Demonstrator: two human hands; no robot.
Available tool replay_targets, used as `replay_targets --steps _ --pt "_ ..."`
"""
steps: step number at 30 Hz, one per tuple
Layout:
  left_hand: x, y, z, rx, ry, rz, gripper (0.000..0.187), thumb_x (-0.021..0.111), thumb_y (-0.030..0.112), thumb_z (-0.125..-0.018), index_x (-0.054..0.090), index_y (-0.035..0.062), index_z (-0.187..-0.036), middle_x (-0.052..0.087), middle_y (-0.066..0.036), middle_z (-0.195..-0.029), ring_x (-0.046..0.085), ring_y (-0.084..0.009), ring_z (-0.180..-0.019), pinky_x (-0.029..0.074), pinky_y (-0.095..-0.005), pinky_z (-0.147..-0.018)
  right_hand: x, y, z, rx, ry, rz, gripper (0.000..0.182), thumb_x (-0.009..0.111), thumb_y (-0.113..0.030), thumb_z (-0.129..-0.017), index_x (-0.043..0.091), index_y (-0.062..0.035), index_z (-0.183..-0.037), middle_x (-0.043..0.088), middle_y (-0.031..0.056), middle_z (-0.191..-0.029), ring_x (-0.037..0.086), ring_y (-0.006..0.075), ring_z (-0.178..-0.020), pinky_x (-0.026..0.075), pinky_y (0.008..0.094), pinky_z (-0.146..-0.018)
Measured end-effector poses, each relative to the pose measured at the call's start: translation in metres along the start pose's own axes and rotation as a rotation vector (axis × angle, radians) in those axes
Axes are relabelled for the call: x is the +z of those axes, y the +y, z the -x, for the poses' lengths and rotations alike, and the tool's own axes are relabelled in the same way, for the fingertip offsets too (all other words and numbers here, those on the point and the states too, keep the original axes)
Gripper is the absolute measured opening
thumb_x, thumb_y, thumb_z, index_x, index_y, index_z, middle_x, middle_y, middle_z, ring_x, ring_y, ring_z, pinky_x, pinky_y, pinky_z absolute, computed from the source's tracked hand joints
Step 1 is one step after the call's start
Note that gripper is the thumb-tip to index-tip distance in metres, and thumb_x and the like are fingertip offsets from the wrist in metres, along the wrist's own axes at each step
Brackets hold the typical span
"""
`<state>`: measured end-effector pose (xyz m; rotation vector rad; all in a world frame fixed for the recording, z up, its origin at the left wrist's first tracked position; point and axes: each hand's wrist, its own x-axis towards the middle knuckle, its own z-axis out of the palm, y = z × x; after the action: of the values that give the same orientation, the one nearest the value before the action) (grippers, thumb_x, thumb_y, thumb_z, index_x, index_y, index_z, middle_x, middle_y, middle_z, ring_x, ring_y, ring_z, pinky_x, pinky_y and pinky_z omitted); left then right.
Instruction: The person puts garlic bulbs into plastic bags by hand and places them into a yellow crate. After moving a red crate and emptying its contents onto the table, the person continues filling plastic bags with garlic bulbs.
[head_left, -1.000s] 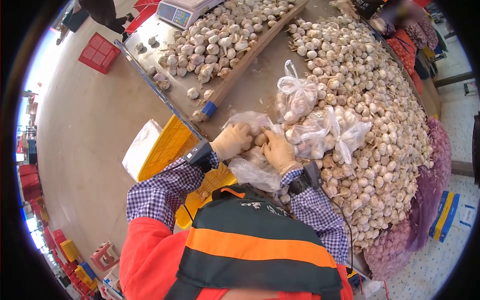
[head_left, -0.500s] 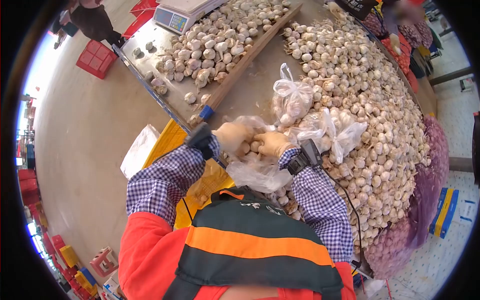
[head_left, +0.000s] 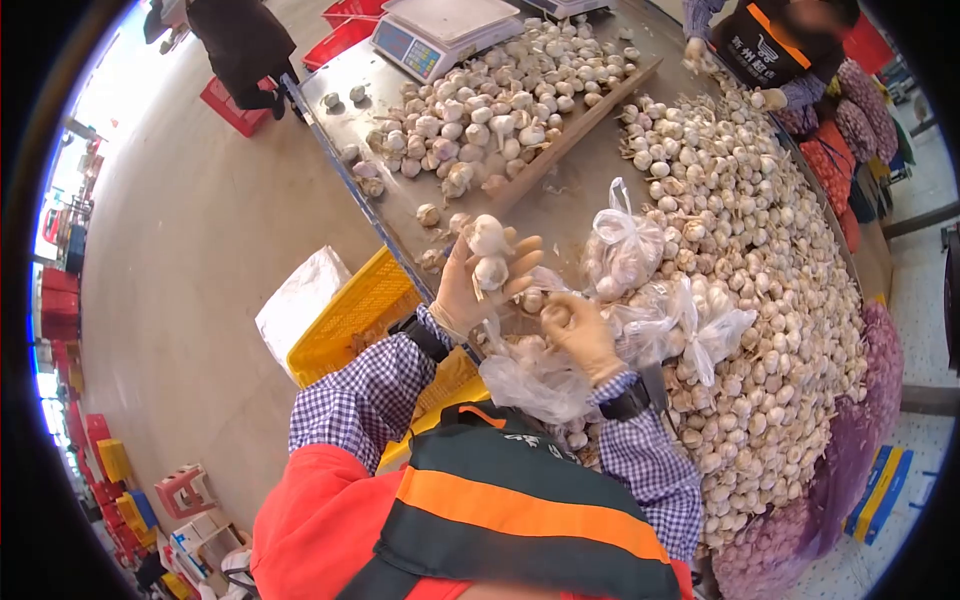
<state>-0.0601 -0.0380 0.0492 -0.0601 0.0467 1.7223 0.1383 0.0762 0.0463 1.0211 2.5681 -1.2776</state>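
Note:
My left hand (head_left: pixel 462 290) is raised over the table edge, palm up, thumb and fingers around two garlic bulbs (head_left: pixel 488 236), one above the other; its fingertips reach out past them. My right hand (head_left: pixel 583 340), in a pale glove like the left, is curled around what looks like a garlic bulb (head_left: pixel 557 315), mostly covered by the fingers. Below and between the hands lies an open clear plastic bag (head_left: pixel 540 383) with bulbs in it. Just right of my right hand are a tied bag of garlic (head_left: pixel 622 245) and another knotted bag (head_left: pixel 700 325).
Loose garlic (head_left: pixel 760 300) is heaped on the right. A wooden bar (head_left: pixel 580 130) divides it from a smaller pile (head_left: pixel 480 115) beside a scale (head_left: pixel 430 45). A yellow crate (head_left: pixel 350 310) stands below the left table edge. A co-worker (head_left: pixel 770 50) handles garlic across the table.
My left hand has come up out of the bag area with two garlic bulbs. My right hand has moved slightly right and down, apart from the left. The whole view has shifted.

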Motion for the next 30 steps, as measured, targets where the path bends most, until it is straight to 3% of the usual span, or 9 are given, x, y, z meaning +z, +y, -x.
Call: replay_targets --steps 4,6,11,18,21,22,27,29,30 --pt "0.018 -0.025 -0.002 -0.016 0.067 0.058 0.060 0.042 0.055 -0.095 0.056 0.0062 -0.127 0.037 -0.024 -0.146 0.042 -0.0419 -0.130 0.041 -0.0629 -0.099 -0.016 -0.024 0.030 -0.147 0.442 -0.576 0.056 0.071 -0.009 -0.083 0.048 -0.0034 -0.134 0.061 0.0098 -0.114 0.062 0.0181 -0.096 0.052 0.0302 -0.084" --pt "0.018 -0.040 -0.002 -0.039 0.062 0.010 0.061 0.041 0.057 -0.094 0.057 0.0063 -0.125 0.037 -0.024 -0.146 0.042 -0.0427 -0.130 0.039 -0.0651 -0.100 -0.023 -0.049 0.043 -0.089 0.517 -0.997 0.056 0.068 -0.004 -0.086 0.044 -0.0038 -0.137 0.055 -0.0012 -0.098 0.042 0.0015 -0.067 0.041 0.0154 -0.058" --pt "-0.003 -0.071 0.005 -0.241 0.010 0.150 0.064 0.041 0.060 -0.093 0.052 0.0109 -0.132 0.045 -0.016 -0.143 0.048 -0.0345 -0.125 0.036 -0.0592 -0.104 0.006 -0.046 0.040 -0.345 0.727 -0.323 0.051 0.066 -0.014 -0.088 0.048 -0.0022 -0.134 0.058 0.0169 -0.114 0.056 0.0305 -0.106 0.045 0.0387 -0.093" --pt "0.017 -0.073 0.019 -0.187 0.123 0.091 0.060 0.040 0.057 -0.094 0.050 0.0118 -0.132 0.054 -0.013 -0.131 0.052 -0.0302 -0.122 0.041 -0.0480 -0.104 -0.008 -0.040 0.046 -0.543 0.594 -0.207 0.047 0.056 -0.029 -0.096 0.049 -0.0015 -0.133 0.056 0.0212 -0.121 0.055 0.0347 -0.108 0.044 0.0414 -0.093" --pt "0.011 -0.040 -0.002 0.346 -0.064 -0.719 0.052 0.040 0.052 -0.097 0.043 0.0116 -0.129 0.052 -0.011 -0.127 0.051 -0.0271 -0.121 0.042 -0.0486 -0.104 -0.020 -0.026 0.035 -0.314 0.625 -0.605 0.040 0.052 -0.027 -0.099 0.052 -0.0016 -0.131 0.061 0.0140 -0.116 0.057 0.0239 -0.107 0.044 0.0352 -0.094" --pt "-0.008 -0.004 -0.021 0.188 -0.211 -0.132 0.049 0.044 0.049 -0.097 0.040 0.0112 -0.129 0.050 -0.012 -0.126 0.051 -0.0269 -0.120 0.042 -0.0492 -0.104 -0.019 -0.014 0.033 -0.306 0.627 -0.604 0.040 0.052 -0.027 -0.099 0.052 -0.0016 -0.131 0.061 0.0140 -0.116 0.057 0.0239 -0.107 0.044 0.0352 -0.094" --pt "0.074 0.083 -0.072 0.632 0.027 -0.803 0.049 0.051 0.036 -0.097 0.037 0.0027 -0.131 0.042 -0.021 -0.136 0.045 -0.0324 -0.127 0.041 -0.0483 -0.106 0.020 0.010 0.031 -0.269 0.349 -0.072 0.027 0.054 -0.023 -0.095 0.061 -0.0068 -0.115 0.065 0.0099 -0.105 0.063 0.0254 -0.094 0.051 0.0375 -0.080" --pt "0.096 0.073 -0.087 0.452 0.510 -0.299 0.044 0.053 0.027 -0.097 0.041 -0.0003 -0.129 0.044 -0.020 -0.137 0.048 -0.0298 -0.124 0.044 -0.0454 -0.103 0.041 0.005 0.039 -0.321 0.252 0.107 0.025 0.054 -0.021 -0.093 0.062 -0.0075 -0.112 0.066 0.0110 -0.103 0.063 0.0305 -0.096 0.050 0.0420 -0.080" --pt "0.064 0.068 -0.085 0.320 0.236 -0.487 0.044 0.056 0.022 -0.095 0.042 -0.0001 -0.130 0.048 -0.017 -0.133 0.052 -0.0269 -0.119 0.046 -0.0427 -0.101 0.048 -0.004 0.047 -0.298 0.140 0.302 0.026 0.055 -0.017 -0.089 0.063 -0.0091 -0.112 0.065 0.0104 -0.103 0.063 0.0290 -0.093 0.052 0.0403 -0.075"
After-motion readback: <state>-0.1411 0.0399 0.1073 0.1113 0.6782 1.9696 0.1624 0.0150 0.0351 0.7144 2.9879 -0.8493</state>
